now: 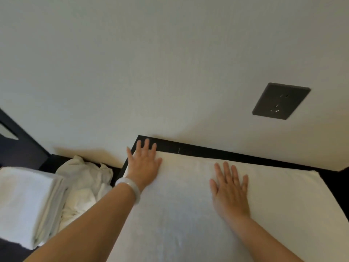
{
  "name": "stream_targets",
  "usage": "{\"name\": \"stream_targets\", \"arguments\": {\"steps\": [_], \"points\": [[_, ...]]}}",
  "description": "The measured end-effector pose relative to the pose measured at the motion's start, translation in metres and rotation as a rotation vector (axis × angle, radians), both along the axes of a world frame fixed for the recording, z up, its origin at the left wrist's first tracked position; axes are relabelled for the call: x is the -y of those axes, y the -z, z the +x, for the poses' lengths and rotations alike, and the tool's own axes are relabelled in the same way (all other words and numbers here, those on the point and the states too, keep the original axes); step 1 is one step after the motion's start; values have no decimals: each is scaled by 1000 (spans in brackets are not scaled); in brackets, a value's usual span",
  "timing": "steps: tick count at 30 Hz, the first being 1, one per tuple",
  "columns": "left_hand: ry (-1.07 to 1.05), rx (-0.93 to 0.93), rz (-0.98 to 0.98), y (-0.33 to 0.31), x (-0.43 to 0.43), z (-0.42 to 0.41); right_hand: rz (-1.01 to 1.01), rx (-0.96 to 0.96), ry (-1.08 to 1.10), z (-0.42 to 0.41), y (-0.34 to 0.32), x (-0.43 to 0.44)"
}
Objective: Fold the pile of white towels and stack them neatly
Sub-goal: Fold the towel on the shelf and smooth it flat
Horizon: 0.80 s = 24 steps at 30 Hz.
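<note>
A white towel (179, 205) lies spread flat over a dark table (207, 151) against the wall. My left hand (144, 163) presses flat on the towel's far left corner, fingers straight and reaching onto the table's rim; a pale bangle sits on that wrist. My right hand (229, 188) lies flat on the towel's middle with fingers spread. To the left, a stack of folded white towels (24, 201) stands on a lower dark surface, and a crumpled pile of unfolded towels (85, 184) lies between the stack and the table.
A plain light wall (170, 63) rises right behind the table, with a dark socket plate (281, 101) at the right. A dark piece of furniture (17, 146) stands at the far left. The table's dark right corner (340, 178) shows past the towel.
</note>
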<state>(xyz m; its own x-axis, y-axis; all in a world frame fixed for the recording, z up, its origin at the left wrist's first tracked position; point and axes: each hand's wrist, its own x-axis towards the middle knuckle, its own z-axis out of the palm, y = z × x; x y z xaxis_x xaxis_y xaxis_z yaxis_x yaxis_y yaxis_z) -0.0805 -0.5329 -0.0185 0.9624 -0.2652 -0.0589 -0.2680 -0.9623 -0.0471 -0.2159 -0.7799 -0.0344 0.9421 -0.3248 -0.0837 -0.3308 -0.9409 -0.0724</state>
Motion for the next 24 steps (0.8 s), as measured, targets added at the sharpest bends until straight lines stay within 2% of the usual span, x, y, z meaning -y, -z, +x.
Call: {"name": "stream_targets", "arguments": {"steps": [5, 8, 12, 13, 15, 16, 19, 21, 24], "points": [[241, -61, -163, 7, 7, -69, 23, 36, 26, -2, -5, -5], [131, -66, -100, 11, -21, -35, 9, -10, 22, 0, -6, -4], [-265, -133, -141, -11, -33, 16, 14, -10, 19, 1, -6, -5], [-250, -84, -152, -15, -24, 15, 11, -14, 18, 2, -5, -5], [-13, 91, -159, -17, 13, -14, 10, -10, 19, 3, -3, -6], [120, 114, -179, -13, 37, -39, 12, 4, 22, 3, -2, -5], [380, -7, -193, 13, 89, -103, 18, 18, 24, 3, -3, -5], [352, -85, -172, 16, 100, -110, 29, 18, 16, 3, -2, -7], [301, -86, -97, 12, 98, -98, 57, 12, -86, -1, -5, 6]]}}
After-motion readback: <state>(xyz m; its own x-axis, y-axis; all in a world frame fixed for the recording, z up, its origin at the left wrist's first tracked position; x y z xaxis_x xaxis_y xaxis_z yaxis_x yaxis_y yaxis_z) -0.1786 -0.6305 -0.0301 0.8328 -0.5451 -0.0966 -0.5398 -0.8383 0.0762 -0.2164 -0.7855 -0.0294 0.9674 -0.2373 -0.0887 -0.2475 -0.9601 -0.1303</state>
